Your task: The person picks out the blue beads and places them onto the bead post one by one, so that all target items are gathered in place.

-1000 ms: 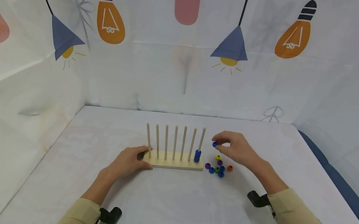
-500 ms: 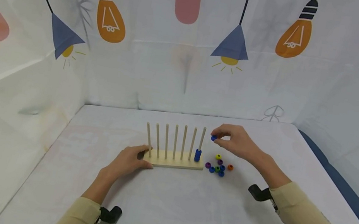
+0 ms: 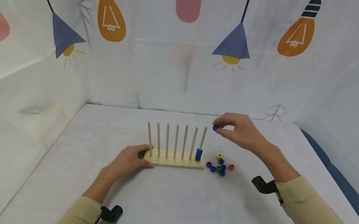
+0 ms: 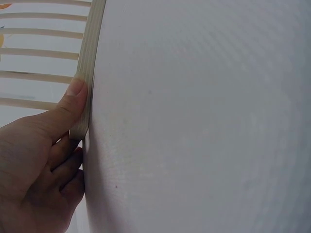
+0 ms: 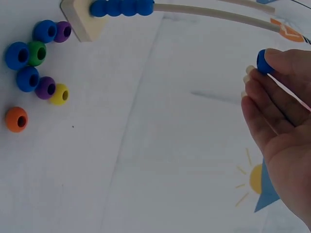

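We saw the right hand (image 3: 238,130) pinching a blue bead (image 5: 263,62) just beside its nearest peg (image 3: 203,138), the left hand (image 3: 128,160) clamped on the rack (image 3: 175,161). We judged the work early: four stacked beads (image 5: 129,7) on that peg, six other pegs (image 3: 176,141) bare, eight loose beads (image 3: 218,168) (three blue) below the right hand. Behind that hand ran the far edge of the table (image 3: 164,207); room to move lay on our side of both hands.

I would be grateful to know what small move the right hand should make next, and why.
Probably the right hand should bring its pinched blue bead over the rightmost peg: the bead appears close to its top, blue beads already sit on it, and the left hand grips the wooden base.
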The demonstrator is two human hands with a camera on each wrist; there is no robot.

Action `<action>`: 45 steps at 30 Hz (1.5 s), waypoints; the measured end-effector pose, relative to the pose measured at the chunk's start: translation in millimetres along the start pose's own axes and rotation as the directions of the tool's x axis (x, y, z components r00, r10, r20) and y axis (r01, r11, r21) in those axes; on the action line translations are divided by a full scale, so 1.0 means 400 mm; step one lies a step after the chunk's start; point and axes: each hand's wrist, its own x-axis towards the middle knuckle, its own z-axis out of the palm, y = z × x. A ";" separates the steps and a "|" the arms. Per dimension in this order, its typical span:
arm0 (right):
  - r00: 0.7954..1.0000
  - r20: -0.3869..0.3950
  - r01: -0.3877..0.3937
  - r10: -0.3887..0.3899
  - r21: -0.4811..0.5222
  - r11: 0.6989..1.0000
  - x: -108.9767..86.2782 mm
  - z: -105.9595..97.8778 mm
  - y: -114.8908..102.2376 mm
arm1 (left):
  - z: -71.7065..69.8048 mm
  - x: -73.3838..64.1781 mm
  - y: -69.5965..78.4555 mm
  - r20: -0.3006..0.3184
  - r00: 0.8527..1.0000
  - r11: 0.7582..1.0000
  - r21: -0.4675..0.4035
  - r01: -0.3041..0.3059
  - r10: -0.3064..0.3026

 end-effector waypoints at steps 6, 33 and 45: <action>1.000 0.000 0.023 -0.023 0.007 1.000 0.013 -0.010 -0.011 | 0.000 0.001 -0.002 0.001 1.000 1.000 -0.005 -0.005 0.005; 1.000 0.029 -0.007 0.004 0.096 0.995 0.043 -0.001 -0.057 | -0.004 0.000 0.000 0.001 1.000 1.000 0.007 -0.015 0.015; 0.998 0.058 -0.032 0.026 0.101 0.994 0.041 0.014 -0.063 | -0.003 0.000 -0.002 0.007 1.000 1.000 0.002 -0.012 0.012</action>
